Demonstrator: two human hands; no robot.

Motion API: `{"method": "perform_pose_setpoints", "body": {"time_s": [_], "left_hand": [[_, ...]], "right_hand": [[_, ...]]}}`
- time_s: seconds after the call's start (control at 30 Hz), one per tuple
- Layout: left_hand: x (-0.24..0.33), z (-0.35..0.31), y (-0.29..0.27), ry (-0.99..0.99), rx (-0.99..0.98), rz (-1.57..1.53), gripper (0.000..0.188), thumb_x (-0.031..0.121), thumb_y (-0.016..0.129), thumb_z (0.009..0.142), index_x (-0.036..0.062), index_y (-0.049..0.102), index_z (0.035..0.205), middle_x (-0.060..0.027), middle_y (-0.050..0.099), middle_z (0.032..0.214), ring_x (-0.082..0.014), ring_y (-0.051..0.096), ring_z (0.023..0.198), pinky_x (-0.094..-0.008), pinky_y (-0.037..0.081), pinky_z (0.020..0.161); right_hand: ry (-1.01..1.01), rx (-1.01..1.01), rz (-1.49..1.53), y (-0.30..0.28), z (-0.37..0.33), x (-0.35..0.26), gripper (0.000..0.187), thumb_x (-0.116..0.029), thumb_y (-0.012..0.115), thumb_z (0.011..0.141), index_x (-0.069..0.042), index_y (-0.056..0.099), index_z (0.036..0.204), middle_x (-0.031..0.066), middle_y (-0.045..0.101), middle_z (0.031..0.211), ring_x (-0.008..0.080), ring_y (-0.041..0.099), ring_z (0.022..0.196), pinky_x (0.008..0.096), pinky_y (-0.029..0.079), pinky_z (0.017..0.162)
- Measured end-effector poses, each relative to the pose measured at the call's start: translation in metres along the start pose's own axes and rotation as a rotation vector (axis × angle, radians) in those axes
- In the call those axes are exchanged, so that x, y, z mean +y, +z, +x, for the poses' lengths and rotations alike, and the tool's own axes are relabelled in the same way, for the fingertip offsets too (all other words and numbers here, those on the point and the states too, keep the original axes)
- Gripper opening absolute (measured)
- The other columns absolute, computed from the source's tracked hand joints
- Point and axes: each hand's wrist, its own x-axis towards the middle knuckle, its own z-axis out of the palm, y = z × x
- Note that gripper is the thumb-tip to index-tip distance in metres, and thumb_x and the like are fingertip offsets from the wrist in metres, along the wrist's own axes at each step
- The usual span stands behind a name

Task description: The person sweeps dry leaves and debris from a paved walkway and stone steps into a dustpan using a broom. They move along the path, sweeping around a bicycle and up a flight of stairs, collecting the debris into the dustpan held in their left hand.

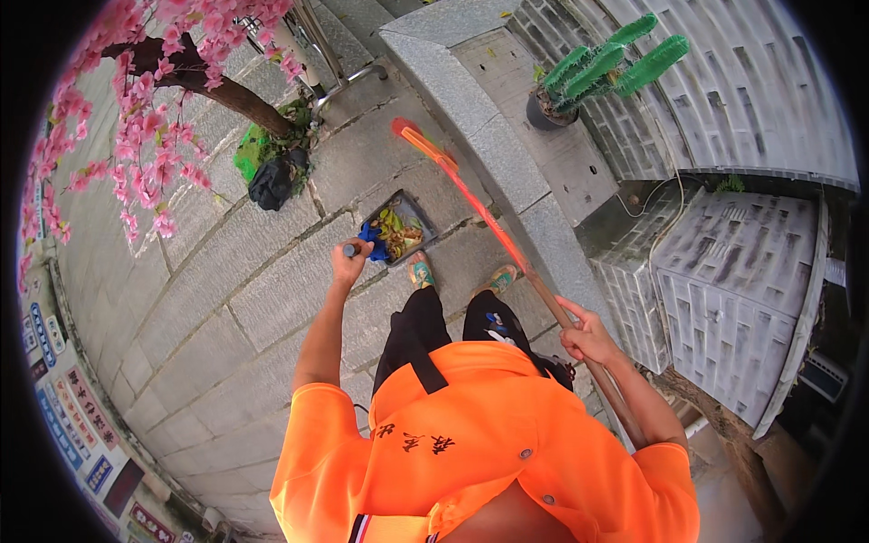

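Leaves [396,228] are already lying in the dustpan [414,210] near my left foot [421,272] — sweeping is looking partly done, though how much is remaining I can't tell. My left fingers [361,252] are gripping its handle [350,250], my right fingers [573,309] the broom [493,224].
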Motion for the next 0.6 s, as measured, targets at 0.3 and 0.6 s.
{"method": "perform_pose_setpoints", "body": {"time_s": [0.3,0.6], "left_hand": [[-0.013,-0.015,-0.047,0.071,-0.003,0.037,0.017,0.017,0.072,0.073,0.0019,0.065,0.074,-0.0086,0.06,0.061,-0.0169,0.055,0.055,-0.0294,0.045,0.057],[-0.028,-0.008,-0.053,-0.004,-0.038,0.095,0.016,0.014,0.072,0.072,0.0007,0.063,0.071,-0.0113,0.056,0.059,-0.0189,0.054,0.056,-0.0302,0.044,0.057]], "right_hand": [[0.036,-0.008,-0.103,0.012,0.038,0.015,0.073,0.002,0.049,0.074,-0.004,0.022,0.142,0.0031,0.049,0.055,0.0094,0.044,0.039,0.0236,0.034,0.037],[0.219,-0.182,0.206,0.055,0.072,0.03,0.071,0.002,0.05,0.074,-0.001,0.025,0.14,0.0046,0.048,0.055,0.0093,0.04,0.039,0.0241,0.029,0.036]]}}
